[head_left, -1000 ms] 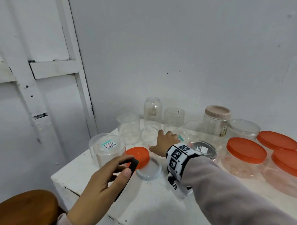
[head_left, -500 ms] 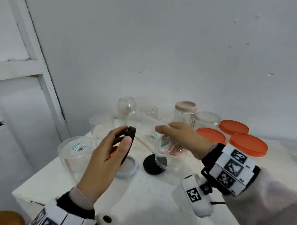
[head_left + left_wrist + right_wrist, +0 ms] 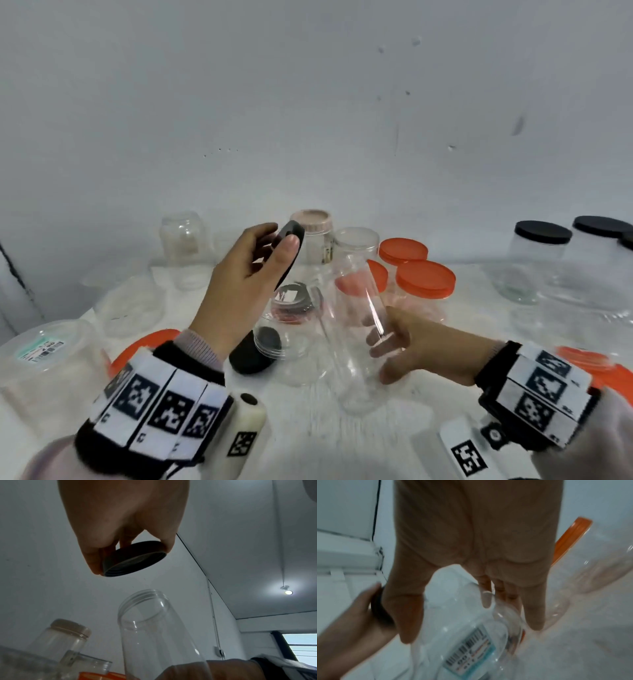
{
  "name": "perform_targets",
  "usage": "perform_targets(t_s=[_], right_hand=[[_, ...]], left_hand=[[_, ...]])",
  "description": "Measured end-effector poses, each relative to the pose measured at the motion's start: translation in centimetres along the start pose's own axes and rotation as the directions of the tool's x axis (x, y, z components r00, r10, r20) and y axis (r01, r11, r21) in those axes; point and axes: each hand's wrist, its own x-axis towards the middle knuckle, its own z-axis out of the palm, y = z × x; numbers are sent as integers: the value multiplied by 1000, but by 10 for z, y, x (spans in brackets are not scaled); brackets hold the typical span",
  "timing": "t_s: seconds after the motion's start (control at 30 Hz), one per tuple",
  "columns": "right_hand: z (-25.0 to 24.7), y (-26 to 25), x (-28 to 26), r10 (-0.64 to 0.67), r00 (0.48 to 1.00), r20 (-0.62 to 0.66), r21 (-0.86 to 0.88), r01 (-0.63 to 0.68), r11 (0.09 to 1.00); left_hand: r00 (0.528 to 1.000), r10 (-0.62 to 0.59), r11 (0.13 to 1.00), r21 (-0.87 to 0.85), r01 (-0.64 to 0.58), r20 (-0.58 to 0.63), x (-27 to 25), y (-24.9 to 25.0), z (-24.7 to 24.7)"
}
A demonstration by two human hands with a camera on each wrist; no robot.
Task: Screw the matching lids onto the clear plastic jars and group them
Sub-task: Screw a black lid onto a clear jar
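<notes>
**Jar brought upright, black lid poised above its mouth**

Half a second ago the tall clear jar lay tilted between the hands; now it stands nearly upright on the desk, and the left hand has lifted the black lid higher.

Nearest, the right hand [image 3: 416,353] wraps the lower body of the tall clear jar [image 3: 359,329], its grip curled round the wall with fingers [image 3: 380,349] showing through the plastic. The hold looks meant to steady the jar against the twist to come. The jar's long axis runs near vertical, leaning slightly, base on the white desk [image 3: 308,425] and threaded mouth [image 3: 143,597] pointing up, uncapped.

Above and to the left, the left hand [image 3: 239,284] pinches the black lid [image 3: 134,559] by its rim between thumb and fingertips. In the left wrist view the lid's open underside faces down toward the mouth, tipped a little and clear of it; held so, it seems ready to drop onto the threads once levelled.

Behind the jar a second black lid [image 3: 251,354] lies flat on the desk. Farther back stand an orange-lidded jar [image 3: 424,279], a jar with a beige lid [image 3: 311,221], and, far right, a black-lidded jar [image 3: 543,233], apparently already finished.
</notes>
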Motion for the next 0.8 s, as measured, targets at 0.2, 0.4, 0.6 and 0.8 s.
perform_targets(t_s=[0.2, 0.4, 0.6, 0.8], right_hand=[[-18, 34, 10, 71, 996, -54, -179, -79, 981], [-20, 51, 23, 93, 995, -31, -224, -97, 970], [-27, 48, 17, 32, 999, -25, -138, -36, 990], [-32, 46, 14, -1, 1000, -6, -120, 1, 993]], left_hand=[[971, 0, 980, 193, -47, 240, 13, 6, 51], [926, -21, 944, 313, -107, 378, 16, 8, 84], [887, -47, 913, 380, -148, 459, 11, 1, 98], [878, -42, 898, 404, -177, 476, 16, 0, 110]])
